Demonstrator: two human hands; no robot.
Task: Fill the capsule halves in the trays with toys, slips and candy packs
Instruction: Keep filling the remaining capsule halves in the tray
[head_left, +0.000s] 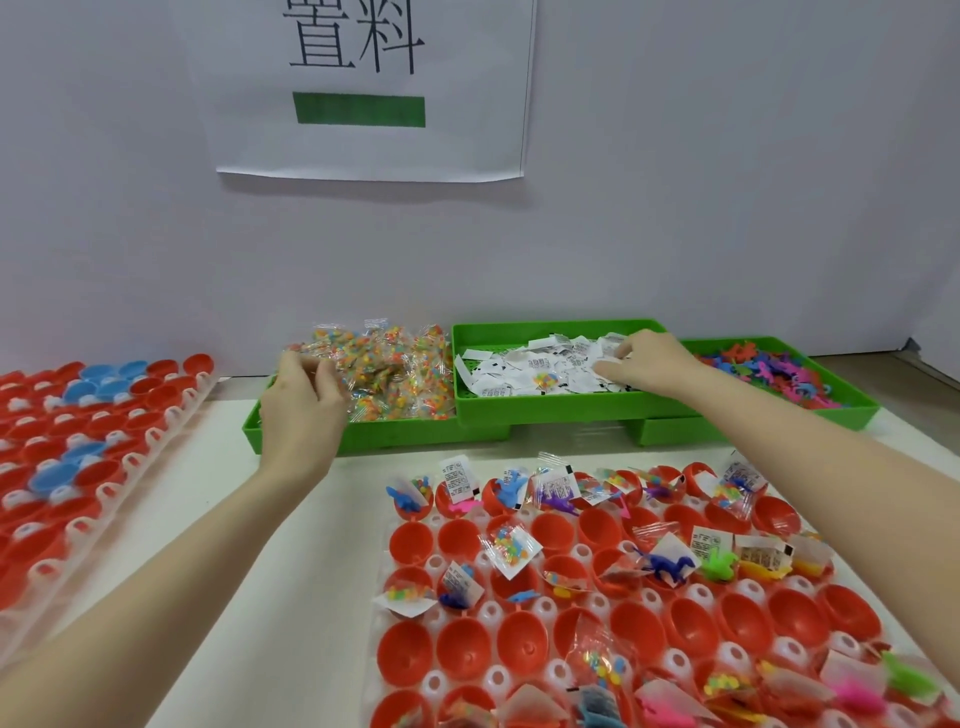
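the person reaches with both hands at once into the green plastic supply bins at twelve o'clock. the left hand (304, 400) is curled over the heap of clear candy packs with coloured beads (387, 371) in the left green bin (291, 441); its fingertips seem to pinch a pack at the near edge of the heap, though the back of the hand hides the contact, so that grip is likely rather than sure. the right hand (649, 364) lies with fingers bent down into the white printed paper slips (535, 366) in the middle green bin (550, 408), touching them; whether it already holds one cannot be told. the small bright plastic toy animals (769, 371) fill the bin at one to two o'clock, untouched.

the clear plastic tray of red capsule halves (613, 623) sits at five o'clock. its far row and part of the middle carry toys, slips and packs; many red cups toward six and seven o'clock are bare. a second tray of red and blue capsule halves (88, 441) sits at nine o'clock.

to do this step well, each hand should lift just one piece: the packs are slippery and cling in clumps, the slips stick in layers. separating at the bin, then dropping each into a cup that lacks it, keeps counts even.
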